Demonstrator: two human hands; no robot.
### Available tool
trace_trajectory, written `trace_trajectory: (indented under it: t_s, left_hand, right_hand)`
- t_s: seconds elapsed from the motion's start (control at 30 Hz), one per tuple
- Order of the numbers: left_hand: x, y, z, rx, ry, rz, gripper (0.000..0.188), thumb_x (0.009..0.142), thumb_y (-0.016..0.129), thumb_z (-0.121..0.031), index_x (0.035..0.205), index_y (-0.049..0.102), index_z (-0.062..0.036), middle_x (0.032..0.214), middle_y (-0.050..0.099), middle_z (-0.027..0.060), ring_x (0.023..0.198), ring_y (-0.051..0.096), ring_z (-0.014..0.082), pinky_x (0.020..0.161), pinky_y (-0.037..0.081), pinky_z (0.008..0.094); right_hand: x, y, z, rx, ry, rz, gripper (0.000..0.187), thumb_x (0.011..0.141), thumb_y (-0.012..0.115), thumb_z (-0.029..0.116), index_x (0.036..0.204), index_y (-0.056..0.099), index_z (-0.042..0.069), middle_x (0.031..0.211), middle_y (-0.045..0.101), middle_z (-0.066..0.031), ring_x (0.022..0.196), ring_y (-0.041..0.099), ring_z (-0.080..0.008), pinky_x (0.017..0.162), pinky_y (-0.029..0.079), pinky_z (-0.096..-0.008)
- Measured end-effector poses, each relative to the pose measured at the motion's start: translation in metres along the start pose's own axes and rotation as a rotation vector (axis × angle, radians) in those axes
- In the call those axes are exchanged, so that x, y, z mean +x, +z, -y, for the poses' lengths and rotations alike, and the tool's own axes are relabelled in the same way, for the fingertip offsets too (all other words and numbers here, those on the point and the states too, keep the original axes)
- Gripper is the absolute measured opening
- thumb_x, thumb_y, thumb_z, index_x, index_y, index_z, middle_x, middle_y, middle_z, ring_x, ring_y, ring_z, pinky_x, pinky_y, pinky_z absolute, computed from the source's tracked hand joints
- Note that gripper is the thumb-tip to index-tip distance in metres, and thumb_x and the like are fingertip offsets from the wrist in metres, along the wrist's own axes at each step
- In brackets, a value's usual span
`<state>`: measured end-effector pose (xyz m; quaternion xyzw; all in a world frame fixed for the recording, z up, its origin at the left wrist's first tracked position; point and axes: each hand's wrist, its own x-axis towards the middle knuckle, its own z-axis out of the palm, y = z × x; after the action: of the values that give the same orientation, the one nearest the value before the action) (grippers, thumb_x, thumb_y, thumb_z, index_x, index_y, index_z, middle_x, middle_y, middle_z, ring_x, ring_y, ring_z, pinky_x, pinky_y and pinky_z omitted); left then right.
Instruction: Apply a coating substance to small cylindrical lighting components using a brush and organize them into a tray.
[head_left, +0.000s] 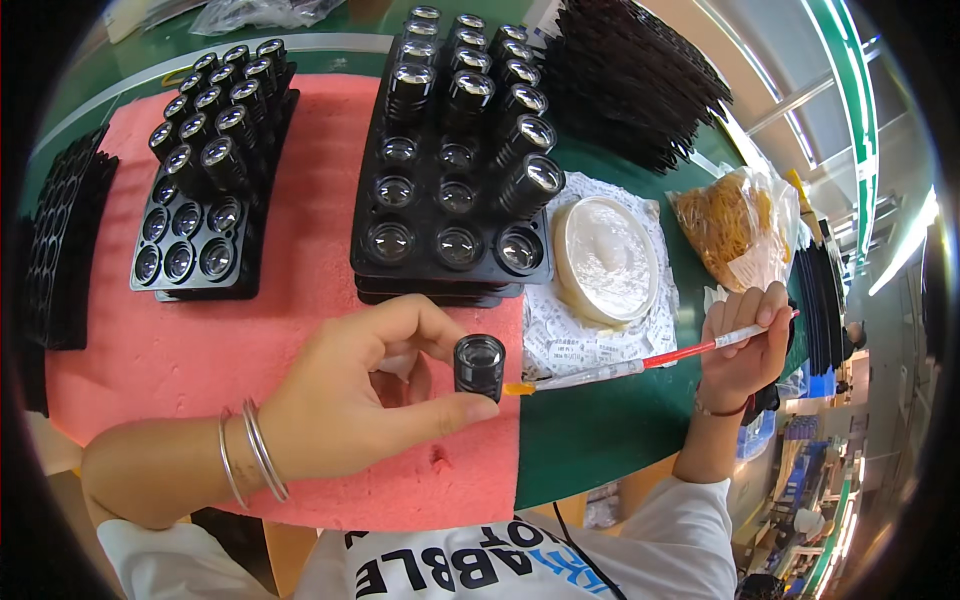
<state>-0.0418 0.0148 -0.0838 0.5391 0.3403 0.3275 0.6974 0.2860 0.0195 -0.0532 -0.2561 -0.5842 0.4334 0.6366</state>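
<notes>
Between the thumb and fingers of my left hand is a black lens barrel, its glass end tilted up toward me. My right hand grips a thin brush with a red handle, partly wrapped in clear film. The yellowish brush tip meets or nearly meets the right side of the barrel; I cannot tell which. Behind my left hand stands a large black tray with upright lens barrels in its far and right pockets. Its nearer pockets show round glass pieces. A round tub with a whitish, glossy top sits right of this tray.
A smaller black tray of barrels rests on the pink foam mat. Printed paper lies under the tub. Stacked black trays stand at the back, more at far left. A clear bag of yellow bands lies right.
</notes>
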Motion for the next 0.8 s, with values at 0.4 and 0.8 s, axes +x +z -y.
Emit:
trace_trajectory:
  t_s: [0.4,0.8]
  left_hand:
    - [-0.002,0.0,-0.001,-0.019,0.038,0.071,0.027,0.079,0.071,-0.009,0.098,0.052,-0.0039,0.088,0.059,-0.0021,0.065,0.05,0.001,0.052,0.038,0.0176]
    - [-0.029,-0.02,-0.061,0.65,0.655,-0.096,0.034,0.065,0.078,-0.009,0.094,0.06,-0.002,0.084,0.064,0.0101,0.066,0.056,0.0146,0.058,0.045,0.0241]
  right_hand:
    - [0.002,-0.007,-0.001,-0.04,0.01,-0.052,0.026,0.095,0.041,0.026,0.078,0.04,0.007,0.055,0.038,-0.0017,0.042,0.033,-0.0088,0.039,0.029,-0.0216]
    - [0.011,-0.012,0.008,0.22,0.018,-0.116,0.022,0.097,0.036,0.021,0.078,0.039,0.009,0.053,0.034,0.0022,0.042,0.029,-0.0064,0.044,0.026,-0.0222]
